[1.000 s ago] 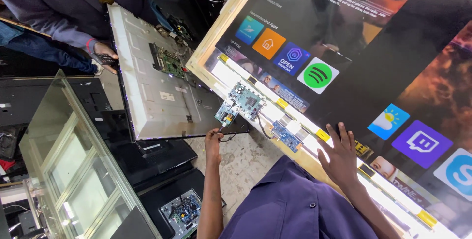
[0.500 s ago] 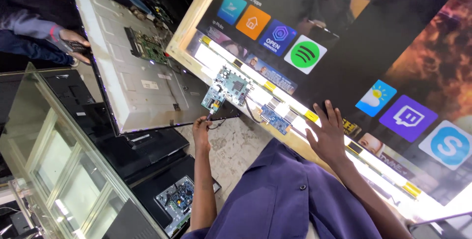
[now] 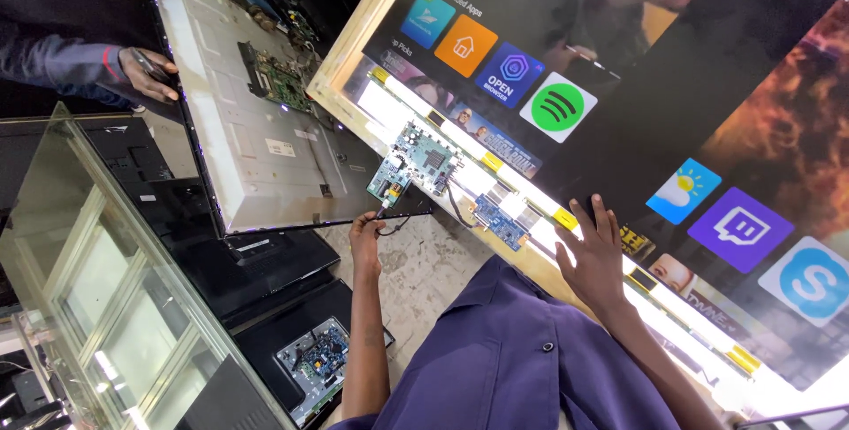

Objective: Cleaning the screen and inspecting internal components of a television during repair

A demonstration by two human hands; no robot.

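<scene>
Two hands are seen at a lit television panel that lies propped on a pale wooden frame. The left hand is pinched around a thin dark cable just below the green main board, which hangs at the panel's lower edge; the cable seems held so that the board stays connected. The right hand is pressed flat, fingers spread and grasping nothing, on the bright strip beside the small blue board, apparently to steady the panel. Another person's hands rest on an opened television back. Where the cable ends cannot be made out, and the panel is cut off by the picture's edge.
</scene>
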